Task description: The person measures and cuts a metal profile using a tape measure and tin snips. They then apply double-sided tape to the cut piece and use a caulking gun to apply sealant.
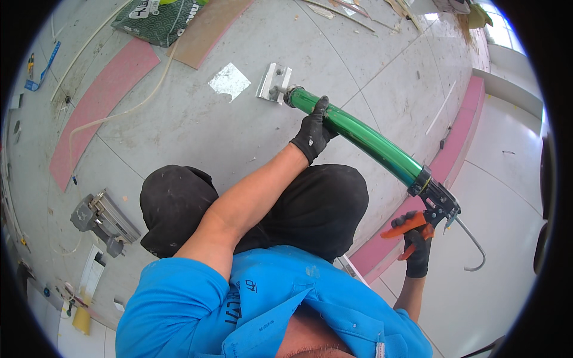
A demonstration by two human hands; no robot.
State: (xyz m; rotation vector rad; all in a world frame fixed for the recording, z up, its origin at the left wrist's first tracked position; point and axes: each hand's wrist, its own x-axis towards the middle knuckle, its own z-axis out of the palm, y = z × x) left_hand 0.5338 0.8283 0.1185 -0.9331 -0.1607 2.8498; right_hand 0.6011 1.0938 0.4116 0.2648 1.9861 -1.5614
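Note:
A long caulking gun [376,143] with a shiny green barrel lies slantwise across the view, its nozzle to the upper left. My left hand [314,130], in a black glove, is wrapped round the barrel near the nozzle end. At the other end my right hand [418,247], also gloved in black, grips the orange handle and trigger. A bent metal rod sticks out behind the handle. The nozzle tip reaches a small whitish metal bracket [274,82] on the floor; I cannot tell whether they touch.
A square white sheet [229,82] lies left of the bracket. Pink curved strips [98,107] and a thin hose [119,117] are on the grey tiles. A nail gun [104,224] rests at the left. Further off are a green patterned bag [158,24] and scraps. A pink-edged step [459,137] runs along the right.

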